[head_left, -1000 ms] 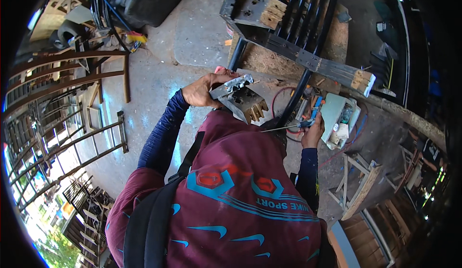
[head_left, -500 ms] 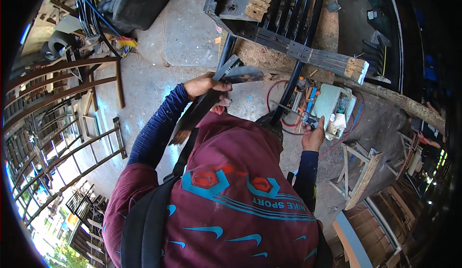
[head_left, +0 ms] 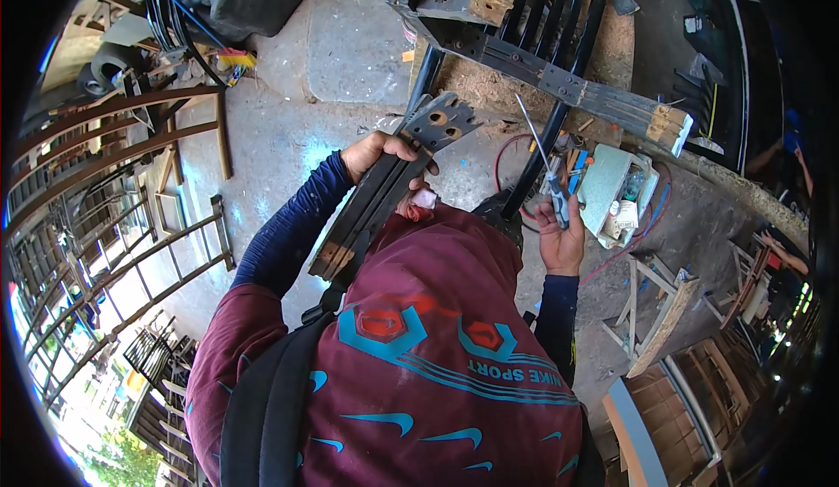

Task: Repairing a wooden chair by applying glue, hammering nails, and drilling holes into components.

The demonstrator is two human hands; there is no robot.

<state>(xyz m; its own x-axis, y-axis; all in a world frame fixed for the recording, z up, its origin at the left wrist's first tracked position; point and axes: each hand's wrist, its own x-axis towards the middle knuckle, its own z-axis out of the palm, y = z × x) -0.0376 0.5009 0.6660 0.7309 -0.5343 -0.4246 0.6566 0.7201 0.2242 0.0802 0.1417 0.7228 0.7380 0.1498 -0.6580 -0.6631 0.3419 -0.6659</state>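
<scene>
My left hand (head_left: pixel 382 155) grips a dark wooden block (head_left: pixel 371 207) with long grooves. Its upper end is ragged, with several round holes, and bare brown wood shows at its lower end. Beside the fingers, against my shirt, is a small white-and-red bit (head_left: pixel 422 200) that I cannot make out. In my right hand (head_left: pixel 562 240) is a screwdriver (head_left: pixel 556 191) with a blue-grey handle, its long shaft pointing up and to the left. Ahead stands a black metal frame (head_left: pixel 544 156) with parallel bars and worn wooden pieces (head_left: pixel 669 124) fixed across it.
An open pale plastic case (head_left: pixel 603 188) with small items lies right of my right hand, near a red hose (head_left: pixel 501 159). Wooden trestles (head_left: pixel 651 312) stand at the right. Slatted frames (head_left: pixel 114 286) fill the left side, with tires (head_left: pixel 112 67) beyond.
The block in my left hand has turned, so its grooved face and holed end now show. The screwdriver in my right hand has swung more upright.
</scene>
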